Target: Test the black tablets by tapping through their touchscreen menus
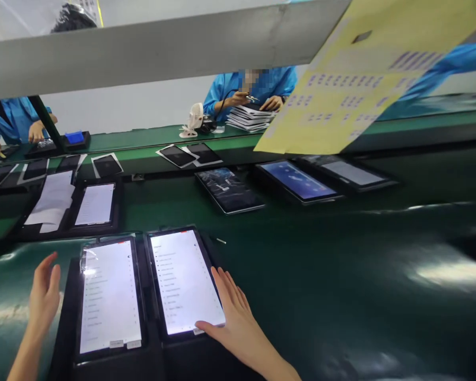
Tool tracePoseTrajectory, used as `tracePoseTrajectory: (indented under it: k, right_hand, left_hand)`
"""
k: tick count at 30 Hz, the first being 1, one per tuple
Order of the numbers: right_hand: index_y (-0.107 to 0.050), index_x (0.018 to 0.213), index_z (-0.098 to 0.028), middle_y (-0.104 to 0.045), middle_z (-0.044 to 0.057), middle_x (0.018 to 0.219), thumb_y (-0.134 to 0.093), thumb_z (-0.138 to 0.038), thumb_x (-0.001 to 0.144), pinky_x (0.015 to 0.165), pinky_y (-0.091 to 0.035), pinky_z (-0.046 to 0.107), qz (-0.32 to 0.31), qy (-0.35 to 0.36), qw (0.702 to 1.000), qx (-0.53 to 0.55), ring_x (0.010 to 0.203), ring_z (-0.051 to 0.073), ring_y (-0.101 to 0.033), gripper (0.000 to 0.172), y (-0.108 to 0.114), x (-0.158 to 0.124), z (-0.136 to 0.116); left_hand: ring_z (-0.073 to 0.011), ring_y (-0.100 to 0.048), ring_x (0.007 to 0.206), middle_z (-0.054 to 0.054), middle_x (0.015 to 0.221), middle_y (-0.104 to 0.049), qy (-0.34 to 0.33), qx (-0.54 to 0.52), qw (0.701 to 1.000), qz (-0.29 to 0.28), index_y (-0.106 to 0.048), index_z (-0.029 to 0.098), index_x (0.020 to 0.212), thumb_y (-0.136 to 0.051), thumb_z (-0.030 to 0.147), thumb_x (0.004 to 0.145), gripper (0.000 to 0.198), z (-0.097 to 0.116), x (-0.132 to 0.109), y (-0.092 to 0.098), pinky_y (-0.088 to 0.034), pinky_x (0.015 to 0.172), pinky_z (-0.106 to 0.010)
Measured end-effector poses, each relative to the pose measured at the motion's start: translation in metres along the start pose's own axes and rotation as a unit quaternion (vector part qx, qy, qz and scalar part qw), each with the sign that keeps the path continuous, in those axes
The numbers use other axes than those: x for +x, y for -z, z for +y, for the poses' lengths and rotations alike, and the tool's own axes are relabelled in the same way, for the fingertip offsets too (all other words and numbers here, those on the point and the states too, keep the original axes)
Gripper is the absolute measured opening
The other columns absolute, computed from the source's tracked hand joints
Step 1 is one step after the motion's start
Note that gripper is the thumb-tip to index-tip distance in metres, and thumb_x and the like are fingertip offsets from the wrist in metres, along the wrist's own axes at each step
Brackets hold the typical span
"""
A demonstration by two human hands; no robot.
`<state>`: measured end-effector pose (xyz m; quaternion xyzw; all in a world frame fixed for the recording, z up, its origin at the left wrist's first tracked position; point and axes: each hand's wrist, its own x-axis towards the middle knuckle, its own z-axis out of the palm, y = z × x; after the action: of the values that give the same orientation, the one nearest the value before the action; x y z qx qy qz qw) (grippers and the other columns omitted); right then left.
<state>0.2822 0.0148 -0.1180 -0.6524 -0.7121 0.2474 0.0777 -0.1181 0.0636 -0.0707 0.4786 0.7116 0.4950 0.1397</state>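
White-lit screens mark the two things under the hands; head view only. Right-hand rectangular tablet with a bright white list screen in a black frame (184, 280) lies flat on the dark green glossy bench mat (321, 296), long axis running away from the person and leaning slightly left at the far end; right hand (232, 315) rests open along its right edge, fingers spread and pointing away, thumb lying on the near right corner of the screen; nothing gripped. Left-hand twin tablet with a white list screen (109, 296) lies just beside it, parallel, a narrow dark gap between; left hand (45, 291) hovers open at its left side, palm turned inward, fingers loosely up, apart from the frame, holding nothing. Right hand is plainly the nearer to a tablet, already touching.

Farther off: more tablets (230, 190) across the mat, some lit blue; white paper sheets (53, 198) at left; pale yellow label sheet (357, 84) hanging overhead; co-worker in blue smock (253, 87) opposite, beside a stack of tablets (250, 117).
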Motion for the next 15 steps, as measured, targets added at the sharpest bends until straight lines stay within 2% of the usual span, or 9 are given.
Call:
tracePoseTrajectory:
  k: [2, 6, 11, 15]
  right_hand:
    - [0.018, 0.147, -0.019, 0.005, 0.012, 0.153, -0.064, -0.04, 0.077, 0.112, -0.014, 0.052, 0.007, -0.006, 1.0, -0.019, 0.138, 0.027, 0.008, 0.11, -0.002, -0.003, -0.003]
    - [0.023, 0.144, -0.02, 0.003, 0.015, 0.152, -0.068, -0.038, 0.072, 0.108, -0.017, 0.057, 0.029, 0.005, 0.999, -0.041, 0.138, 0.032, 0.005, 0.118, -0.004, -0.007, 0.007]
    - [0.019, 0.145, -0.022, -0.013, 0.015, 0.151, -0.06, -0.052, 0.076, 0.102, -0.03, 0.059, 0.082, 0.015, 0.996, -0.011, 0.137, 0.035, -0.005, 0.11, -0.008, -0.032, 0.051]
    - [0.009, 0.148, -0.024, -0.024, 0.016, 0.147, -0.049, -0.064, 0.082, 0.096, -0.035, 0.063, 0.148, -0.003, 0.989, -0.001, 0.135, 0.038, -0.017, 0.097, -0.009, -0.047, 0.083]
  left_hand:
    - [-0.0295, -0.047, 0.126, -0.012, 0.131, -0.056, 0.036, -0.018, 0.998, -0.042, -0.052, 0.019, 0.123, -0.05, 0.058, 0.083, 0.056, -0.011, -0.019, 0.007, -0.032, 0.11, -0.048]
    - [-0.0254, -0.041, 0.132, -0.007, 0.141, -0.048, 0.063, -0.061, 0.994, -0.071, -0.046, 0.024, 0.127, -0.043, 0.056, 0.088, 0.05, -0.019, -0.051, 0.003, -0.03, 0.112, -0.046]
    - [-0.0241, -0.037, 0.135, -0.008, 0.142, -0.046, 0.043, -0.071, 0.989, -0.122, -0.042, 0.024, 0.13, -0.042, 0.056, 0.089, 0.052, 0.001, -0.072, -0.023, -0.028, 0.113, -0.043]
    - [-0.0233, -0.032, 0.138, -0.012, 0.149, -0.036, 0.014, -0.049, 0.983, -0.175, -0.033, 0.022, 0.137, -0.037, 0.054, 0.091, 0.056, 0.018, -0.08, -0.05, -0.025, 0.114, -0.045]
